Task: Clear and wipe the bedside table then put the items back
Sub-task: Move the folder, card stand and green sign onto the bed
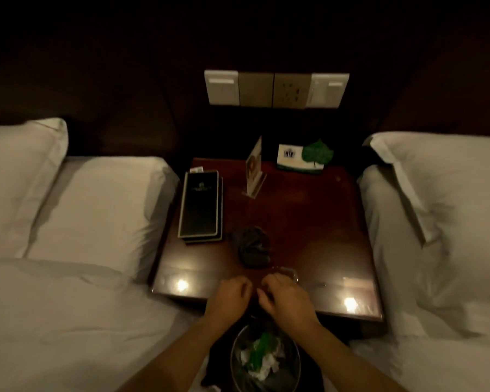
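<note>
Two bare forearms reach forward and converge; left hand (229, 296) and right hand (287, 299) sit just beside each other, knuckles up, fingers curled, grip unclear.

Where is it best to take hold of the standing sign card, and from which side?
Probably pinch the sign card near its top edge, coming from above, thumb and fingers on its two flat faces. It stands upright and thin on a small base, so the top is free.
</note>
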